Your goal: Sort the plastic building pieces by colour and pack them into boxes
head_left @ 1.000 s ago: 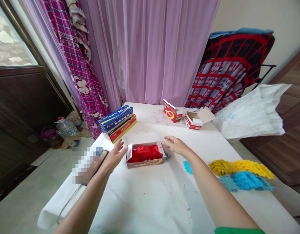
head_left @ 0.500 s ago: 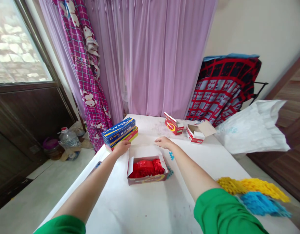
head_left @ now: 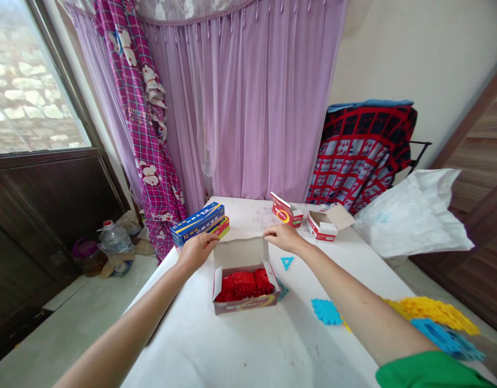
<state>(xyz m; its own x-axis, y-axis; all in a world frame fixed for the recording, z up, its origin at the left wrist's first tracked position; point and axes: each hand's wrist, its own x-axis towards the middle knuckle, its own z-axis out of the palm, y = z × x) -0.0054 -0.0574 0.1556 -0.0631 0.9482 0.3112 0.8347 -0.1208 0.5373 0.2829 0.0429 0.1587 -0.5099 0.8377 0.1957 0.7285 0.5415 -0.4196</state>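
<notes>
An open cardboard box (head_left: 245, 309) stands in the middle of the table, filled with red plastic pieces (head_left: 242, 284). Its lid flap (head_left: 240, 253) is raised at the far side, the pale inside facing me. My left hand (head_left: 198, 250) is closed at the flap's upper left corner, fingertips pinching the edge. At the upper right corner, my right hand (head_left: 284, 237) pinches the cardboard likewise. Small side flaps stand up inside the box. Blue pieces (head_left: 283, 291) lie partly hidden against the box's right side, and a blue triangular piece (head_left: 287, 262) lies beyond them.
Stacked blue and yellow-red boxes (head_left: 200, 222) stand at the table's left edge. Two small red-white boxes (head_left: 286, 211) (head_left: 321, 229) are at the back right. Yellow pieces (head_left: 438, 312) and blue pieces (head_left: 327, 312) lie to the right, near a white bag (head_left: 410, 215).
Both hands have come to the flap's top corners and now grip them. The flap stands more upright than before. The view has shifted slightly.
</notes>
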